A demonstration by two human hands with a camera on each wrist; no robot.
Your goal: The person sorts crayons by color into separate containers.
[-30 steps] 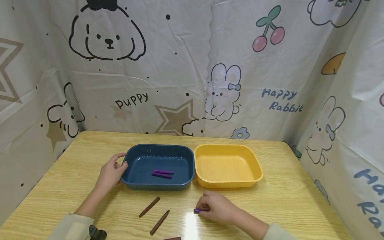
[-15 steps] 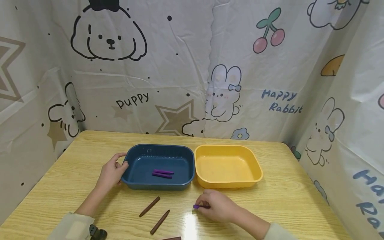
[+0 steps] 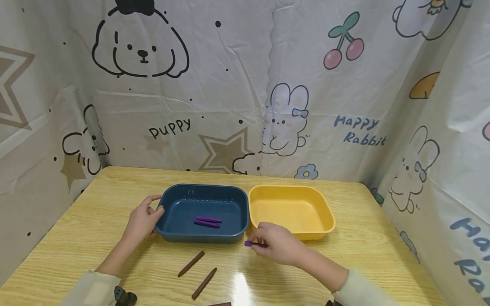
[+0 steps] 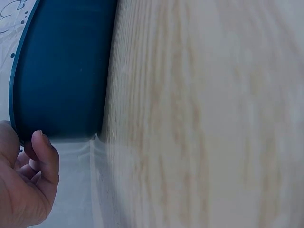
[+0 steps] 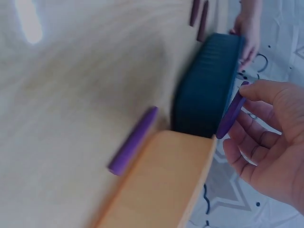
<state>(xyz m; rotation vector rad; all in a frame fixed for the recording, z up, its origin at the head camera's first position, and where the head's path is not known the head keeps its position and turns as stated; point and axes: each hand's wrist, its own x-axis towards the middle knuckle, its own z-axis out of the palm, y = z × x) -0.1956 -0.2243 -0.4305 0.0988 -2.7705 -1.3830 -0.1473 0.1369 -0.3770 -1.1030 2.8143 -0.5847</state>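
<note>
My right hand (image 3: 278, 244) pinches a purple crayon (image 3: 250, 244) between thumb and fingers, just in front of the gap between the two trays. Seen from the right wrist, the held crayon (image 5: 232, 114) is tilted near the corner of the blue tray (image 5: 206, 88). On the left, my left hand (image 3: 141, 219) grips the left rim of the blue tray (image 3: 203, 238), thumb over the edge. Inside that tray lie two purple crayons (image 3: 208, 222) side by side. The left wrist view has the left hand (image 4: 28, 178) at the tray's end.
A yellow tray (image 3: 329, 216) stands against the blue one's right side. Another purple crayon (image 5: 134, 141) lies on the table beside it in the right wrist view. Brown crayons (image 3: 191, 263) lie in front, one cut off by the bottom edge. Printed cloth (image 3: 229, 85) surrounds the table.
My right hand has lifted the purple crayon and moved forward, closer to the trays. The left hand stays on the blue tray's rim.
</note>
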